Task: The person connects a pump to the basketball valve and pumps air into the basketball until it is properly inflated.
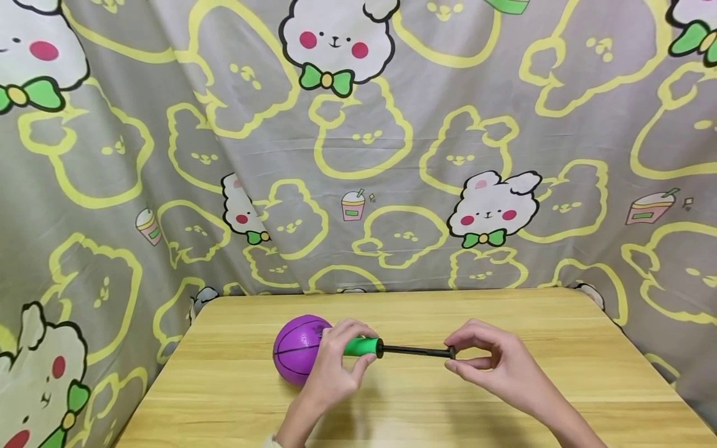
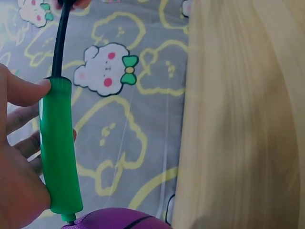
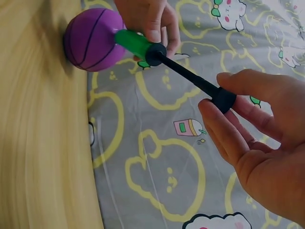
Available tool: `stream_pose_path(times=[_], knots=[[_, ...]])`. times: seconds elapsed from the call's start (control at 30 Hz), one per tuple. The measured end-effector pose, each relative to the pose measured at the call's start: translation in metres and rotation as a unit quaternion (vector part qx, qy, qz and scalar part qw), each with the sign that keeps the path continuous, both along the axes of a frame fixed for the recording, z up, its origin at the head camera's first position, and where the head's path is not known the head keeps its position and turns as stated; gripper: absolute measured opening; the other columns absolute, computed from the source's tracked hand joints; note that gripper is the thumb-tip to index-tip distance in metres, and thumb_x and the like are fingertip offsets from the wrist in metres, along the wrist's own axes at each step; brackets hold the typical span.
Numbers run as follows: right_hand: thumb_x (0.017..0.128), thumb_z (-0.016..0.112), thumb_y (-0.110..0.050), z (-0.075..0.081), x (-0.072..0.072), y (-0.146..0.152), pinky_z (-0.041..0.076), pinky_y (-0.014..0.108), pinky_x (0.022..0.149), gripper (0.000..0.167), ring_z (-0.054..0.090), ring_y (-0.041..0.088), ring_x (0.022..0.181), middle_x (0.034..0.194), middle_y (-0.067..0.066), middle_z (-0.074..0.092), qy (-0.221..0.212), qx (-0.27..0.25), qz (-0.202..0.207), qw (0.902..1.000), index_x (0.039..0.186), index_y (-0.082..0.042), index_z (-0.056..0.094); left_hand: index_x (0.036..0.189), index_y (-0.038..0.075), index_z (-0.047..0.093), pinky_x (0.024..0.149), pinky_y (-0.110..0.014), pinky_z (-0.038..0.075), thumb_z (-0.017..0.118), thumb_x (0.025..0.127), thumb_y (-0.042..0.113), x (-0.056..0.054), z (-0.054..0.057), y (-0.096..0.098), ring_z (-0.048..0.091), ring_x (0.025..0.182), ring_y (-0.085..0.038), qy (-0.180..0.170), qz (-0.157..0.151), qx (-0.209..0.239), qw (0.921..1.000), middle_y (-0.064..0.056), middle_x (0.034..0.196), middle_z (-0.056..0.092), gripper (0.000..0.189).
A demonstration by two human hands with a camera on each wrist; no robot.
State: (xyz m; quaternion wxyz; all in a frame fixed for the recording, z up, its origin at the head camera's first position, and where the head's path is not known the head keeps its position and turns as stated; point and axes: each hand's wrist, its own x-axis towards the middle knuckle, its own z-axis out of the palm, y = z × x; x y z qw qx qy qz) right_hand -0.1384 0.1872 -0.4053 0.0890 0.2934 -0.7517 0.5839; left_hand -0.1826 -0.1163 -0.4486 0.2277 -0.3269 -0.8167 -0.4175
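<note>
A green hand pump (image 2: 61, 148) lies level above the table, its nozzle end meeting a purple ball (image 1: 297, 348) with black lines. Around the green barrel curl the fingers of my left hand (image 1: 338, 361), the thumb near the black collar. The black plunger rod (image 1: 414, 351) is drawn out to the right. At its end, my right hand (image 1: 498, 354) pinches the black handle (image 3: 223, 99) between thumb and fingertips. In the left wrist view the nozzle enters the top of the ball. Part of the ball is hidden behind my left hand in the head view.
A light wood-grain table (image 1: 504, 404) lies under both hands. Behind it and along the sides hangs a grey curtain (image 1: 392, 168) printed with white and yellow cartoon animals. The table's back edge runs close to the curtain.
</note>
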Motion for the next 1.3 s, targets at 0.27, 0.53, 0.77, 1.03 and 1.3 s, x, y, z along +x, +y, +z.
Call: stream_pose_path(times=[0.27,0.53,0.77,1.03,1.3], knots=[[0.084,0.081,0.001,-0.001,0.001,0.004,0.060,0.040,0.074,0.027,0.074,0.022,0.097,0.103,0.010,0.070,-0.001,-0.002,-0.021,0.9998,0.108,-0.009,0.074,0.108,0.021,0.069,0.086,-0.040,0.035,0.079,0.080,0.010,0.003,-0.002,0.008,0.060,0.107,-0.009,-0.004,-0.003,-0.008,1.0000,0.013,0.111,0.065,0.032],[0.081,0.085,-0.005,-0.013,-0.001,-0.012,0.060,0.037,0.071,0.024,0.074,0.020,0.094,0.100,0.011,0.072,-0.022,-0.002,-0.049,0.9986,0.101,-0.012,0.076,0.105,0.020,0.069,0.085,-0.040,0.036,0.080,0.077,0.009,0.008,-0.003,0.018,0.060,0.106,-0.009,0.002,0.017,-0.025,0.9995,0.011,0.109,0.066,0.031],[0.079,0.085,-0.003,-0.026,-0.001,-0.028,0.060,0.035,0.069,0.024,0.074,0.018,0.091,0.098,0.008,0.073,0.002,-0.019,-0.057,0.9982,0.101,-0.007,0.076,0.104,0.020,0.069,0.089,-0.043,0.036,0.082,0.076,0.008,0.012,-0.005,0.026,0.059,0.108,-0.010,0.005,0.025,-0.045,0.9987,0.011,0.108,0.064,0.033],[0.077,0.086,-0.002,-0.039,-0.001,-0.045,0.060,0.034,0.067,0.024,0.074,0.017,0.088,0.094,0.006,0.074,0.025,-0.031,-0.064,0.9971,0.098,-0.008,0.077,0.104,0.020,0.068,0.090,-0.046,0.034,0.082,0.076,0.005,0.018,-0.009,0.033,0.056,0.107,-0.011,-0.006,0.008,-0.038,0.9992,0.013,0.109,0.062,0.034],[0.078,0.084,0.002,-0.047,-0.001,-0.057,0.060,0.032,0.069,0.027,0.074,0.018,0.091,0.098,0.006,0.074,0.050,-0.038,-0.080,0.9948,0.102,-0.009,0.077,0.105,0.018,0.068,0.089,-0.044,0.034,0.082,0.078,0.006,0.019,-0.018,0.039,0.056,0.106,-0.012,0.009,0.006,-0.029,0.9995,0.012,0.111,0.062,0.033]])
